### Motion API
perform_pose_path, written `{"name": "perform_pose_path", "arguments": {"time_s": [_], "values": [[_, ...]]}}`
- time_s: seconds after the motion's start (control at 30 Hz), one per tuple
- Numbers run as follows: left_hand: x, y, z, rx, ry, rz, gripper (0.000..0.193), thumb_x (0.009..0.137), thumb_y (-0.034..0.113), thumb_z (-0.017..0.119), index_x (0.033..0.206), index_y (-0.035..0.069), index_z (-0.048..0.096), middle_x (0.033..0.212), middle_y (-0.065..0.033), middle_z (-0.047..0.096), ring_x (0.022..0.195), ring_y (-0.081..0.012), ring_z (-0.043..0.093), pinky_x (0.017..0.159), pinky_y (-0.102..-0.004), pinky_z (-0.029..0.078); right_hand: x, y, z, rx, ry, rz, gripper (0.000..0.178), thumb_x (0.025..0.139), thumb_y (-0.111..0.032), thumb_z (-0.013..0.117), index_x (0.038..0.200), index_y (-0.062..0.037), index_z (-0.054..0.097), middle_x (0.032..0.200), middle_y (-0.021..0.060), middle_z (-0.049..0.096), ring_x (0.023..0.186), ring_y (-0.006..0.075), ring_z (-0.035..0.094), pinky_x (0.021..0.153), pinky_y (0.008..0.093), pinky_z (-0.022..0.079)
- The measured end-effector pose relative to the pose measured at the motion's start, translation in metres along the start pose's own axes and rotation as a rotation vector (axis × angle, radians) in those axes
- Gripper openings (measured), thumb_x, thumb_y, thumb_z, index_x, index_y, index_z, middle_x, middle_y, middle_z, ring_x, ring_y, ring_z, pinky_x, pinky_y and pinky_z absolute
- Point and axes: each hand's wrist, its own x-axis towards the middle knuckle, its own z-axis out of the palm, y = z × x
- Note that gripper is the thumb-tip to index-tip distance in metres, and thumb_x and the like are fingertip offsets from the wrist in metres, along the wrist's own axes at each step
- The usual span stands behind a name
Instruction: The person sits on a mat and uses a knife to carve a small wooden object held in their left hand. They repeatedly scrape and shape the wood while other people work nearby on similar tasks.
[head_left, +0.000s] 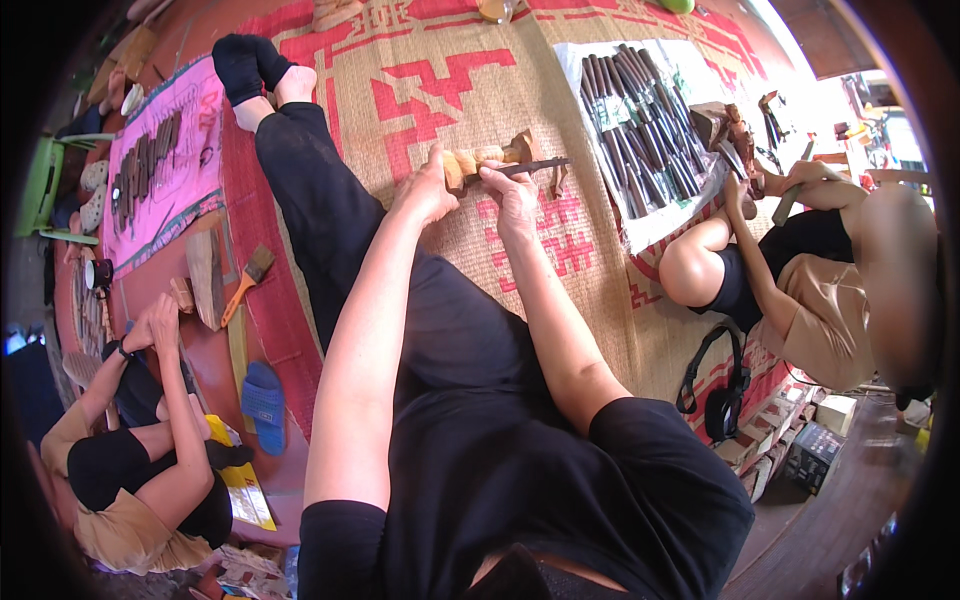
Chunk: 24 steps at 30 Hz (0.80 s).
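Observation:
A carved piece of pale wood (pixel 466 161), darker at its far right end, is held up above the woven mat. My left hand (pixel 427 192) is closed around its left end. Pinched in my right hand (pixel 513 203) is a slim dark chisel (pixel 548 163), which lies across the near side of the carving and points right. Whether its edge touches the wood I cannot tell. Just right of my right hand, a small brown wooden piece (pixel 560 180) is partly hidden by the chisel.
Many dark-handled tools (pixel 640 125) lie in rows on a white sheet (pixel 650 232) at the right. A co-worker there handles a brown carving (pixel 738 130). Left of my outstretched leg are a pink cloth (pixel 190 110) with tools, a brush (pixel 248 285), a blue slipper (pixel 263 408) and another person.

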Motion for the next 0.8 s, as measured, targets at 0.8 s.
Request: {"name": "perform_pose_path", "arguments": {"time_s": [0.8], "values": [[0.010,-0.012,0.013,0.010,0.027,-0.006,0.099,0.068,0.026,0.073,0.145,0.015,0.011,0.107,-0.0233,0.061,0.099,-0.0345,0.061,0.084,-0.0386,0.048,0.003,0.013,-0.007,0.116,-0.066,0.003,0.013,0.076,0.002,0.067,0.089,-0.0020,0.065,0.093,0.0053,0.065,0.080,0.0146,0.063,0.071,0.0249,0.051]]}}
